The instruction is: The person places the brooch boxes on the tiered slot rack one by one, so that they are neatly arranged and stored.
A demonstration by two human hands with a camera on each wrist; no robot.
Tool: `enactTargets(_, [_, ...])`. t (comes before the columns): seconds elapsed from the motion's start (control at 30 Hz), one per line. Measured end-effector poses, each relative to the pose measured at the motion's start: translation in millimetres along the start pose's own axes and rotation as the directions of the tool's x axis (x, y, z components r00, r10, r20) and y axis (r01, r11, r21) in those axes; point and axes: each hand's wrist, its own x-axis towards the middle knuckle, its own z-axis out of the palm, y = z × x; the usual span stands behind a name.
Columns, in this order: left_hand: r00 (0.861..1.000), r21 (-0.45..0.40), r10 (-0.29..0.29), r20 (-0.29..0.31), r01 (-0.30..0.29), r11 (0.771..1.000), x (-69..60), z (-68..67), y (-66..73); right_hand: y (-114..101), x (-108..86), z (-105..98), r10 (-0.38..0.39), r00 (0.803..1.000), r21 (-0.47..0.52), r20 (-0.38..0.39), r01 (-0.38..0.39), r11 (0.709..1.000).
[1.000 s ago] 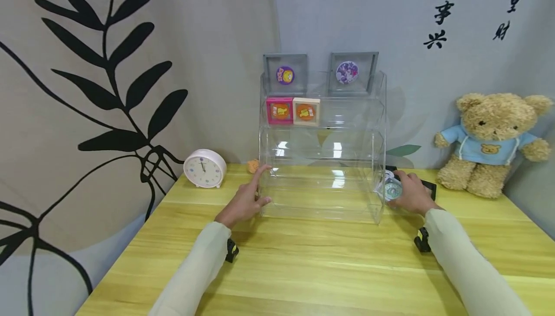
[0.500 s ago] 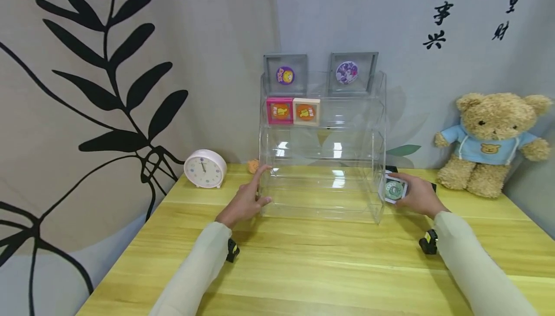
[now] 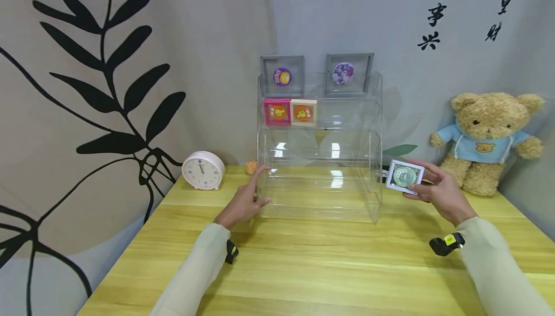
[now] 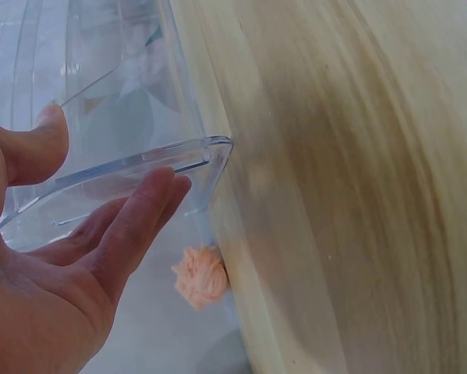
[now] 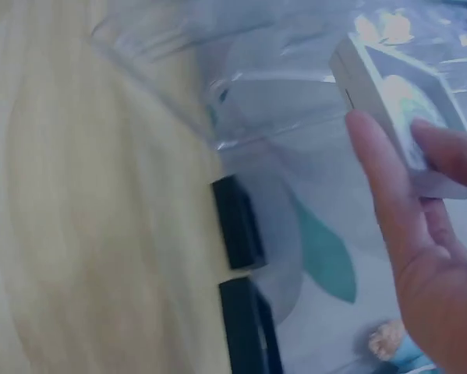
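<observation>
My right hand [image 3: 446,194] holds a small white square frame [image 3: 405,177] with a round green badge in it, thumb on the front and fingers at its edges. It is raised above the table, right of a clear acrylic tiered display rack [image 3: 321,200]. In the right wrist view the white frame [image 5: 397,101] appears tilted before the rack. My left hand [image 3: 243,205] rests at the rack's left side panel. The left wrist view shows its extended fingers [image 4: 132,230] along the panel [image 4: 139,160] and the thumb spread apart.
Two grey frames [image 3: 283,76] with round badges stand on the top tier. A pink frame [image 3: 277,112] and a cream frame [image 3: 303,112] sit one tier lower. Black frames [image 5: 237,222] stand right of the rack. A clock [image 3: 203,170], an orange object [image 3: 251,167] and a teddy bear [image 3: 485,142] flank it.
My right hand has lifted the white frame from beside the rack and moved it up and right, its badge now facing the head camera. The left hand has stayed at the rack.
</observation>
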Motion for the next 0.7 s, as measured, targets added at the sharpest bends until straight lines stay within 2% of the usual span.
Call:
enactTargets(0.07, [1.0,0.0,-0.003,0.002,0.003,1.0,-0.5,0.2,-0.7,-4.4,-4.0,2.0,-0.017,1.0,0.082,0.01,0.016,0.996])
enactTargets(0.17, [1.0,0.002,-0.006,0.003,0.006,1.0,-1.1,0.5,-1.6,-12.0,-8.0,7.1,-0.074,0.996,0.148,0.055,0.065,0.987])
enactTargets(0.33, [1.0,0.01,-0.01,-0.007,0.01,1.0,-0.5,1.2,-3.2,-29.6,-10.9,21.2,-0.172,0.974,0.248,0.15,0.132,0.96])
enactTargets(0.4, [1.0,0.017,-0.011,-0.009,0.011,1.0,-0.1,1.2,-3.3,-38.4,-10.8,29.0,-0.188,0.97,0.261,0.151,0.145,0.955])
enactTargets(0.5, [1.0,0.023,-0.01,-0.008,0.01,1.0,0.1,0.6,-2.4,-51.8,-8.3,41.8,-0.192,0.976,0.219,0.106,0.166,0.962])
enactTargets(0.6, [1.0,0.026,-0.012,-0.01,0.013,1.0,0.0,0.2,-0.6,-63.8,-3.1,54.4,-0.187,0.981,0.122,0.051,0.18,0.976])
enactTargets(0.7, [1.0,0.021,-0.015,-0.01,0.015,1.0,-0.5,1.1,0.2,-72.3,4.0,64.2,-0.19,0.981,0.046,0.039,0.188,0.981])
